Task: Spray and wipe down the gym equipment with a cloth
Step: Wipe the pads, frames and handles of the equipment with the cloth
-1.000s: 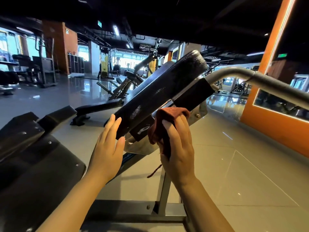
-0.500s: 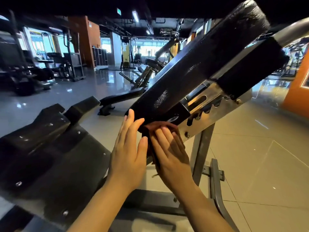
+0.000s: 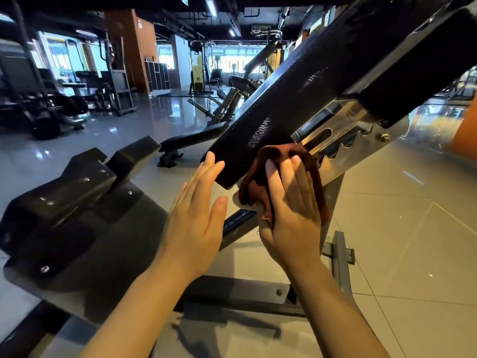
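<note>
A black padded backrest [image 3: 304, 99] slants up to the right on a silver steel bracket [image 3: 353, 140]. My right hand [image 3: 289, 210] presses a dark red cloth [image 3: 258, 187] with flat fingers against the underside of the pad's lower end and the bracket. My left hand [image 3: 196, 218] is flat, its fingertips touching the lower left edge of the pad. No spray bottle is in view.
A black seat pad [image 3: 77, 215] lies low at the left. The bench's grey frame [image 3: 338, 257] and base bar [image 3: 232, 293] stand on the tiled floor below my hands. Other gym machines [image 3: 64, 94] fill the background. An orange wall [image 3: 464, 135] is at the right edge.
The view has closed in on the bench. My right hand slid the cloth down to the pad's lower end, then spread wider over the bracket. My left hand stayed on the pad's edge.
</note>
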`<control>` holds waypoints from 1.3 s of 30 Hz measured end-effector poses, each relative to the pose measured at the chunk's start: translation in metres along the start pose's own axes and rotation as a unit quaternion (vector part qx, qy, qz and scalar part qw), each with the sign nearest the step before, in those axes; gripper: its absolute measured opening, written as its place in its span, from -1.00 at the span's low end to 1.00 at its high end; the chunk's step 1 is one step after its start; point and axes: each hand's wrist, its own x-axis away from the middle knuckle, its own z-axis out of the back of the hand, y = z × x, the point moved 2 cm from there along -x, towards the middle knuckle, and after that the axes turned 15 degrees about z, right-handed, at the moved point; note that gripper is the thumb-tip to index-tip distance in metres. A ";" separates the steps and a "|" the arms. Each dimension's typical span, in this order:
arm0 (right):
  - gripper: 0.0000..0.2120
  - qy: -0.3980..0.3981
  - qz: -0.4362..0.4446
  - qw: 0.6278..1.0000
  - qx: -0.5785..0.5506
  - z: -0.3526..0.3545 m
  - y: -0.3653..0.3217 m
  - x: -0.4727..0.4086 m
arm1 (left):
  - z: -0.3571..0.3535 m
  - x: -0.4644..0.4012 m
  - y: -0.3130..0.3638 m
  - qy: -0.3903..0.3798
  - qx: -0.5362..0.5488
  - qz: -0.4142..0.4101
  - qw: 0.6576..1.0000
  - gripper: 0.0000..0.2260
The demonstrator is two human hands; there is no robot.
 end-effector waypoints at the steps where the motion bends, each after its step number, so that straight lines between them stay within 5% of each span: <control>1: -0.42 -0.011 0.007 1.000 0.004 -0.003 -0.003 0.004 | 0.000 0.000 0.000 -0.005 -0.003 -0.001 1.000 -0.58; 6: -0.39 -0.082 0.070 0.994 -0.030 -0.013 -0.019 0.028 | 0.000 0.002 0.000 -0.022 -0.038 0.001 0.999 -0.55; 12: -0.54 0.010 -0.045 0.999 -0.021 0.015 0.009 -0.006 | -0.007 0.001 -0.002 -0.012 -0.152 -0.006 0.988 -0.48; 15: -0.44 -0.032 0.003 0.999 0.013 0.009 0.005 -0.002 | -0.010 0.001 -0.006 -0.001 -0.180 -0.010 0.984 -0.46; 20: -0.39 -0.085 0.060 0.995 0.003 -0.005 -0.018 0.016 | -0.009 -0.001 -0.006 0.003 -0.178 -0.012 0.984 -0.46; 32: -0.51 -0.015 0.049 0.998 0.031 -0.001 0.010 -0.001 | -0.001 -0.002 -0.005 -0.005 -0.134 -0.029 0.991 -0.54; 35: -0.37 -0.221 -0.120 0.965 -0.078 -0.005 0.013 -0.011 | 0.005 -0.003 -0.007 -0.017 -0.128 -0.036 0.991 -0.55; 36: -0.49 -0.222 -0.144 0.961 -0.084 -0.006 0.012 -0.012 | 0.006 -0.003 -0.007 -0.020 -0.123 -0.038 0.991 -0.56; 37: -0.61 -0.149 -0.139 0.976 -0.073 -0.006 0.010 -0.013 | 0.005 -0.003 -0.007 -0.024 -0.119 -0.038 0.992 -0.56; 39: -0.50 -0.002 -0.082 0.995 -0.063 0.000 0.005 -0.017 | 0.004 -0.003 -0.007 -0.033 -0.116 -0.036 0.992 -0.56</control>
